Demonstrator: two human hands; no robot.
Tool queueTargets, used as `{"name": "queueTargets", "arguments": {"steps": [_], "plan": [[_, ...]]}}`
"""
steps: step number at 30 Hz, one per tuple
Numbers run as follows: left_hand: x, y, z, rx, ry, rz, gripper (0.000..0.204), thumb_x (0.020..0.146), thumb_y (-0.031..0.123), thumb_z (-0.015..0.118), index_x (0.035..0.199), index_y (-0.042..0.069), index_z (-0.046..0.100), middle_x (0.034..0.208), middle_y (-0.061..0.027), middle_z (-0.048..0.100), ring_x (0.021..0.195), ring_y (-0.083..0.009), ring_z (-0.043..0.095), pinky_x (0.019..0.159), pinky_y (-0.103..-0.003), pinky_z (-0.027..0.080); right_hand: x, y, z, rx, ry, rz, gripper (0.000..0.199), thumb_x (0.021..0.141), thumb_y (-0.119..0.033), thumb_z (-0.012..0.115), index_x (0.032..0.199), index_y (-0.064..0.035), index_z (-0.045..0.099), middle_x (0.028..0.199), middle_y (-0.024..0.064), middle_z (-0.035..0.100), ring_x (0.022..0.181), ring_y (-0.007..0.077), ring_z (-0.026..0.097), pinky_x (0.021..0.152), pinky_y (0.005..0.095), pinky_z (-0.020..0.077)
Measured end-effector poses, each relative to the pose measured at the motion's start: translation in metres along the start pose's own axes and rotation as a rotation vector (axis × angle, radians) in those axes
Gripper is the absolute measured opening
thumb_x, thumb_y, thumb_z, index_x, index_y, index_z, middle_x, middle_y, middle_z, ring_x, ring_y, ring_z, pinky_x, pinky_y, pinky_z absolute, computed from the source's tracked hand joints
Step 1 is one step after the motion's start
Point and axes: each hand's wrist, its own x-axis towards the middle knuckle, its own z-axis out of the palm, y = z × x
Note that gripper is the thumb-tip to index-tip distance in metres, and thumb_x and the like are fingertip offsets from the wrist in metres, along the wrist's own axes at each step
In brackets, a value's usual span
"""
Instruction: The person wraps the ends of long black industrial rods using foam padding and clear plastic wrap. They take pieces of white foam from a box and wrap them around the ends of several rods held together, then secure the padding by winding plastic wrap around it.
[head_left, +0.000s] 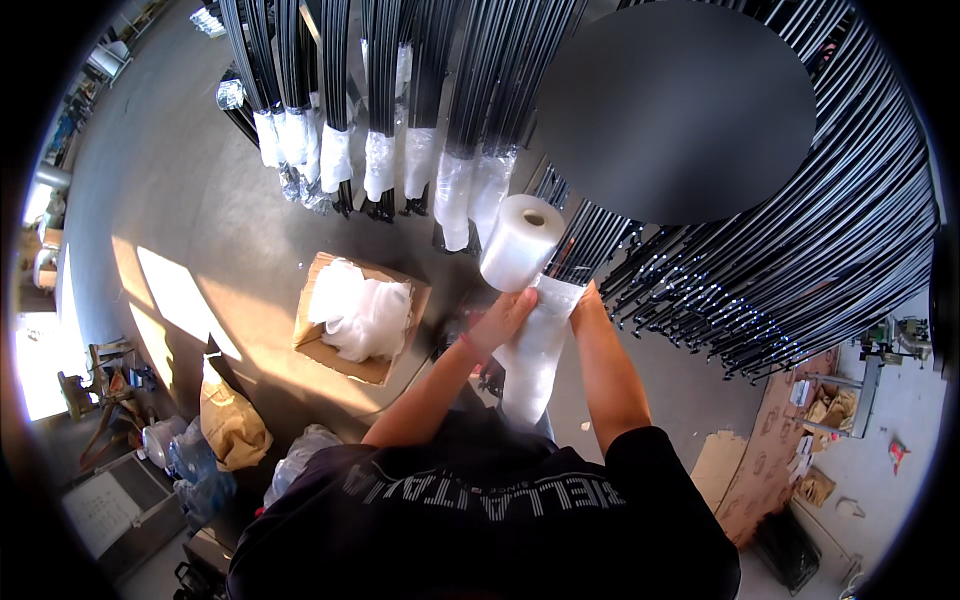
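A thick roll of clear plastic film (515, 250) stands tilted in front of me, its round core hole facing up. Just beneath it, my left hand (510, 315) is closed on the film's edge, thumb on top. A pale film-covered length (535, 350) hangs down toward my waist, with a bundle of thin black rods (590, 240) showing above its upper edge. My right hand (584, 302) is against the other side of this covered length. Its fingers are hidden behind it, so their grip does not show.
Several bundles of black rods (380, 80) stand ahead, lower ends wrapped in plastic. Many loose black rods (800, 230) fan out at the right, partly behind a dark oval blot. An open cardboard box (400, 368) with white plastic film and a brown sack (232, 425) are at left.
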Motion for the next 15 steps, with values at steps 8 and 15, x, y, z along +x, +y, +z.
{"name": "queueTargets", "arguments": {"steps": [8,15], "plan": [[-0.01,0.0,0.009,-0.159,0.376,0.131,0.059,0.078,0.033,0.062,0.12,-0.001,0.039,0.111,-0.0061,0.048,0.102,-0.015,0.045,0.089,-0.027,0.035,0.002,0.015,0.018,0.02,0.035,-0.052,0.026,0.078,-0.018,0.061,0.098,-0.0019,0.057,0.086,0.006,0.06,0.073,0.0126,0.058,0.062,0.0265,0.0503],[-0.026,0.047,-0.018,0.776,0.73,0.365,0.084,0.06,0.027,0.075,0.125,-0.001,0.029,0.121,-0.0184,0.038,0.117,-0.0298,0.034,0.098,-0.038,0.028,0.005,0.015,0.025,0.0,0.066,-0.079,0.026,0.079,-0.019,0.059,0.098,-0.0016,0.057,0.086,0.0062,0.059,0.073,0.0125,0.058,0.062,0.0264,0.05]]}}
